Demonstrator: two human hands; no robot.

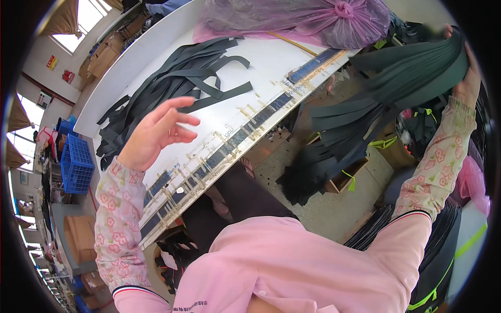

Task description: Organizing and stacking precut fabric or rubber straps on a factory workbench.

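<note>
My left hand hovers over the white table, its fingers apart and nothing in them. Just beyond it, a loose pile of dark grey-green strips lies spread on the tabletop, some looped over one another. Out to the right, my right hand is raised and closed round a thick bundle of dark green strips. The bundle fans out and hangs down to the left, past the table's edge. Part of the right hand is hidden behind the strips.
A pink plastic bag sits at the table's far side. Worn tape lines the near edge. Below on the right stand an open box and stacked dark strips tied with bright green bands. A blue crate stands at the left.
</note>
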